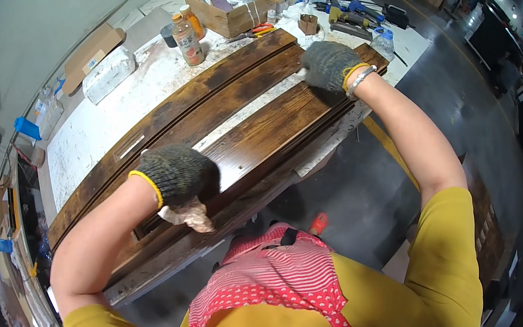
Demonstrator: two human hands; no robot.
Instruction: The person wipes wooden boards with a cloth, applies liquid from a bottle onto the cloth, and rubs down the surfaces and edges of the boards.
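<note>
The left hand (pixel 178 175), in a grey knit glove, is pressing a crumpled stained cloth (pixel 189 215), fingers closed on it, against the long dark-brown grooved wooden panel (pixel 241 120) lying across the white worktable (pixel 107 122). The gloved right hand (pixel 329 64) is resting flat and unclenched on the far end, steadying it. Even strokes along the glossy grain would probably suit best

White workbench (pixel 102 131) carries long stained wood panels (pixel 227 118), a cardboard box (pixel 227 15), bottles (pixel 188 39).
</note>
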